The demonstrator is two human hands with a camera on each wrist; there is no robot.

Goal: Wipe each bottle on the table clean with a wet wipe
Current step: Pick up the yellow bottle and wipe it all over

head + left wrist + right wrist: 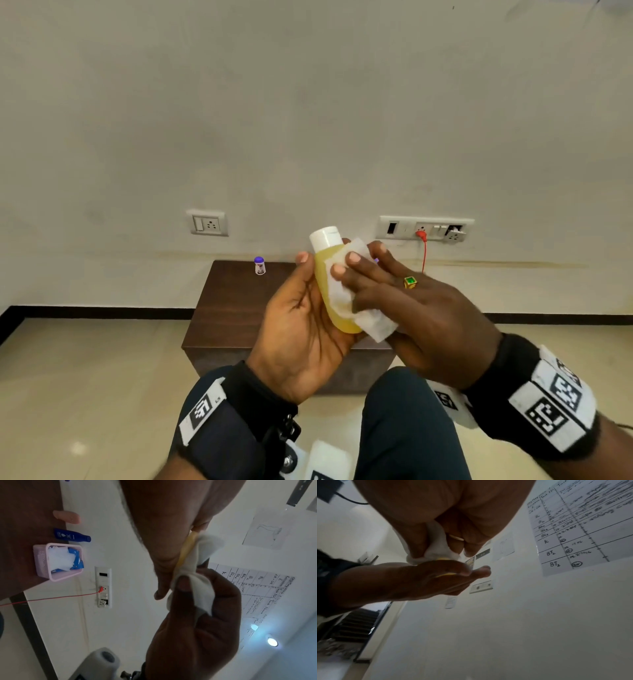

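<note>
My left hand (298, 308) holds a yellow bottle (323, 270) with a white cap (324, 238) up in front of me, above the table, thumb on its left side. My right hand (404, 305), with a green-stoned ring, holds a white wet wipe (342, 294) against the bottle's right side, fingers laid over it. In the left wrist view a thin strip of the bottle (186, 547) shows between the left palm (171, 520) and the wipe (202, 586), which the right thumb (183, 585) pins. The right wrist view shows the wipe (436, 547) bunched under my right hand (453, 500).
A small purple-capped bottle (260, 265) stands at the far left of the low brown table (246, 308). In the left wrist view the table also bears a pink bottle (67, 516), a blue bottle (71, 534) and a pink basket (42, 561) holding a wipes pack (75, 559). A red cable (424, 253) hangs from the wall socket.
</note>
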